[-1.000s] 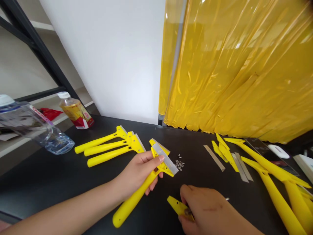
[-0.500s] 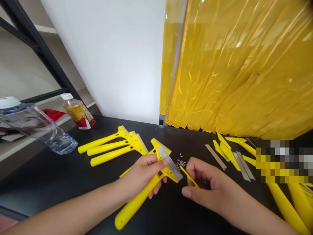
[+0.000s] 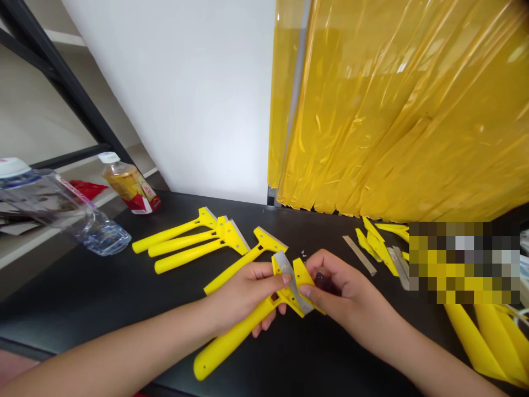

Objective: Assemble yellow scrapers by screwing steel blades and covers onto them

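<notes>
My left hand (image 3: 258,289) is closed around a yellow scraper (image 3: 235,339), thumb pressing the loose steel blade (image 3: 295,289) onto its head. The handle points down toward me. Between the thumb and fingers of my right hand (image 3: 336,289) is a flat yellow cover plate (image 3: 303,275), held close over the blade's right side. A dark object (image 3: 324,281), its kind unclear, shows within the right hand's curled fingers. Just behind my left hand lies another yellow scraper (image 3: 233,267), with two small screws (image 3: 303,253) near its head; more may be hidden behind the hands.
Three scrapers (image 3: 188,259) lie left on the black table (image 3: 103,309). Bottles (image 3: 132,187) stand behind them. At right are a loose blade (image 3: 359,255), yellow plates (image 3: 378,245) and yellow handles (image 3: 471,342), partly under a pixelated patch. A yellow plastic curtain (image 3: 397,110) hangs behind.
My right hand has moved left and turned the cover plate flat side up, bringing it against the blade on the scraper. My left hand still holds the scraper; the view has shifted slightly.
</notes>
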Available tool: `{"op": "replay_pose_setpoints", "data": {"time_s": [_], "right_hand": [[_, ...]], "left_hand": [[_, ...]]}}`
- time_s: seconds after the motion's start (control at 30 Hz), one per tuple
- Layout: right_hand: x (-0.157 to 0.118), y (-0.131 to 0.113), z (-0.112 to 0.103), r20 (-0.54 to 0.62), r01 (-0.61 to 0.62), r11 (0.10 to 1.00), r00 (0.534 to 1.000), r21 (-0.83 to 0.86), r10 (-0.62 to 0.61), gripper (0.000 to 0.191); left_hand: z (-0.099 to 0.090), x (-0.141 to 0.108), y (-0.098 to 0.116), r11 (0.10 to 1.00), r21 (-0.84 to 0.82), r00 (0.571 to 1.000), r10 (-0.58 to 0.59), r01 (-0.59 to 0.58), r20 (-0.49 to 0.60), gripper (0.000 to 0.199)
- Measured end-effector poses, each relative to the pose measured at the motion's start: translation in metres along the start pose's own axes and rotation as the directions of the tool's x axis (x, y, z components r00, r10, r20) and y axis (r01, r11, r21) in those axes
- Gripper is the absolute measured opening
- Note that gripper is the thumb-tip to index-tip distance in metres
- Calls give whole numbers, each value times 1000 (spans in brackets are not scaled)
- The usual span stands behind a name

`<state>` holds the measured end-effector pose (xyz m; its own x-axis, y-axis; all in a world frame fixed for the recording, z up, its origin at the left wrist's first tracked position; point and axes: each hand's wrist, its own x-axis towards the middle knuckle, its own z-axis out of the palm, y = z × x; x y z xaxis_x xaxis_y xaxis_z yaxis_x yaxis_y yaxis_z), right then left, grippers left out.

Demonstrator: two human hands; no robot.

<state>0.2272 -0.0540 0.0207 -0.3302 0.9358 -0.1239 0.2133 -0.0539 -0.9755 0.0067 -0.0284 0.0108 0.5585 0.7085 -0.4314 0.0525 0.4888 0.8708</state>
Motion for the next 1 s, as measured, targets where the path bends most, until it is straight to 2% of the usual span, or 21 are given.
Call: {"op": "replay_pose_setpoints", "data": {"time_s": [0.1,0.27,0.4,0.53,0.67,0.83,0.93,1.0], "right_hand": [[4,2,2,-18,-13,1000,1000,0,13,29],[9,10,7,-2,-65,986,998,155,66,39],[10,16,11,-9,-60,989,998,136,62,42],[11,20,16,21,-77,992,997,100,76,39],[11,18,17,-1,-98,995,995,33,98,39],[8,7,5,96,-69,998,993,9,68,27],[8,3,-2,98,-69,996,992,-48,73,22],[8,3,-3,104,-73,996,992,-60,79,21]], "left_hand": [[0,0,-1,1000,6,1000,5,-5,14,34],[1,-1,-4,1000,28,1000,4,-5,24,33],[1,-1,-5,999,-5,999,34,-34,38,36],[4,-3,-6,998,25,996,51,-53,79,44],[8,-3,-6,998,54,998,14,-17,54,44],[4,0,-3,1000,8,1000,23,-23,7,42],[1,0,-3,998,13,997,59,-59,-41,43],[0,0,-4,995,37,996,89,-88,-25,39]]}}
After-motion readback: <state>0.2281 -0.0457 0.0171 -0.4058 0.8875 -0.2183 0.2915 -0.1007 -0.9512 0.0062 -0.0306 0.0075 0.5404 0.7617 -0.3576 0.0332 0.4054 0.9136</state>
